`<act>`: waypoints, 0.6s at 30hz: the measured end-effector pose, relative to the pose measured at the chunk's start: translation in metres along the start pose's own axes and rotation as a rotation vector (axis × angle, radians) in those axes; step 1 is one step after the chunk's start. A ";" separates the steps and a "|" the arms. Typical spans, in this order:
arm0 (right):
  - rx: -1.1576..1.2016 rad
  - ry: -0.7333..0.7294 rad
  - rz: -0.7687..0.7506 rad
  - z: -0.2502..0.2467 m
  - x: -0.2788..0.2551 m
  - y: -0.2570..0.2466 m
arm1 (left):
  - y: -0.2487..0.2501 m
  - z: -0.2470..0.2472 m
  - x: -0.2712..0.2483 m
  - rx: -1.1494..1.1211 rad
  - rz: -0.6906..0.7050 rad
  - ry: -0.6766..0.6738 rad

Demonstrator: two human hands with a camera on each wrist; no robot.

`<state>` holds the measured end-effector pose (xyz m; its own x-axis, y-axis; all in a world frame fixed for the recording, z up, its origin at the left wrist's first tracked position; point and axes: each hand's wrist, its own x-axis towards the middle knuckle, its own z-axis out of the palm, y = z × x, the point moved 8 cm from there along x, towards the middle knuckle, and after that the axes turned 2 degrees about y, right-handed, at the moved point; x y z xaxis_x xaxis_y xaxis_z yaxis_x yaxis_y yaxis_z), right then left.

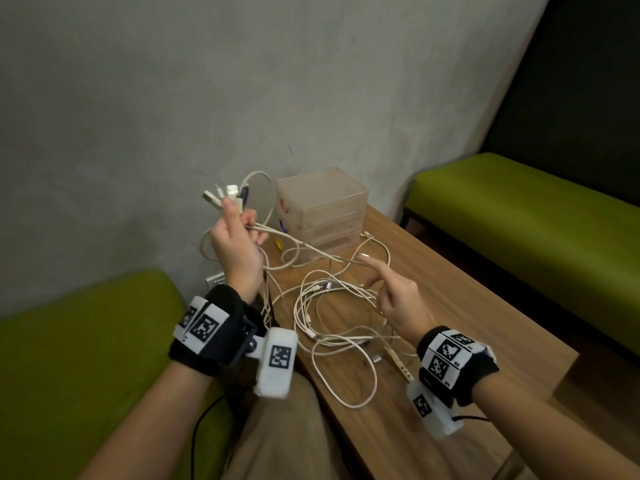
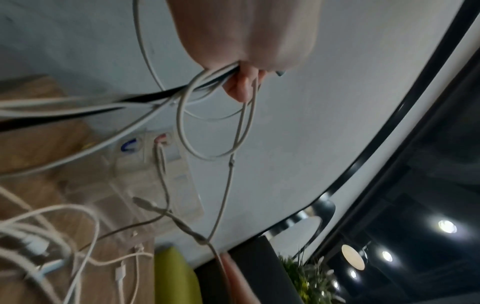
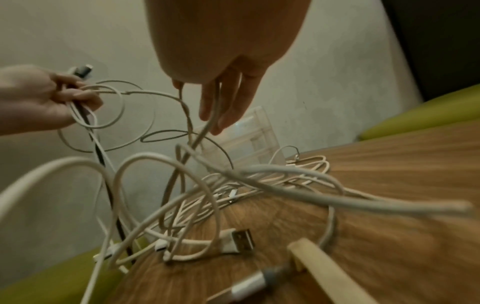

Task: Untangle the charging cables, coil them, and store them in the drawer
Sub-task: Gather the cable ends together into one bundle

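Observation:
A tangle of white charging cables (image 1: 339, 313) lies on the wooden table (image 1: 485, 334). My left hand (image 1: 235, 237) is raised above the table's left end and grips a bunch of cable ends, whose plugs (image 1: 227, 195) stick up above the fist. Strands hang from it to the pile. My right hand (image 1: 391, 289) hovers over the tangle with its fingers straight and the index finger pointing forward. One taut strand (image 3: 215, 107) runs between those fingers. A translucent drawer unit (image 1: 322, 209) stands at the table's far end with all drawers closed.
Green benches flank the table at the left (image 1: 69, 334) and the far right (image 1: 519, 216). A grey wall rises right behind the drawer unit. A beige flat strip (image 1: 398, 362) and a USB plug (image 3: 237, 240) lie near the table's front. My trouser leg (image 1: 284, 441) is below.

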<state>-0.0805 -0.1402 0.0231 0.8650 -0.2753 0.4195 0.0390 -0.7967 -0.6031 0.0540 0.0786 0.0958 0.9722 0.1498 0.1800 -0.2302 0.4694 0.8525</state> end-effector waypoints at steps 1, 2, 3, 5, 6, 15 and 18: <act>0.004 -0.005 0.076 -0.001 -0.001 0.008 | 0.006 -0.008 0.009 -0.055 0.008 0.055; -0.029 -0.023 0.152 -0.001 -0.003 0.020 | 0.013 -0.016 0.019 -0.102 0.020 0.099; -0.103 -0.059 0.202 -0.001 -0.005 0.030 | 0.020 -0.022 0.026 -0.134 0.035 0.125; -0.400 -0.199 0.251 0.003 -0.006 0.046 | 0.031 -0.027 0.035 -0.152 0.076 0.125; -0.534 -0.238 0.253 0.003 -0.005 0.048 | 0.034 -0.027 0.035 -0.143 0.092 0.112; -0.407 -0.072 0.524 -0.032 0.006 0.094 | 0.044 -0.039 0.038 -0.170 0.121 0.169; -0.122 0.095 0.430 -0.040 0.018 0.075 | 0.033 -0.028 0.029 -0.066 0.100 0.080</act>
<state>-0.0815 -0.2266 0.0126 0.7400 -0.6382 0.2126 -0.3775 -0.6556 -0.6540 0.0734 0.1225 0.1151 0.9383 0.2666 0.2204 -0.3306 0.5040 0.7979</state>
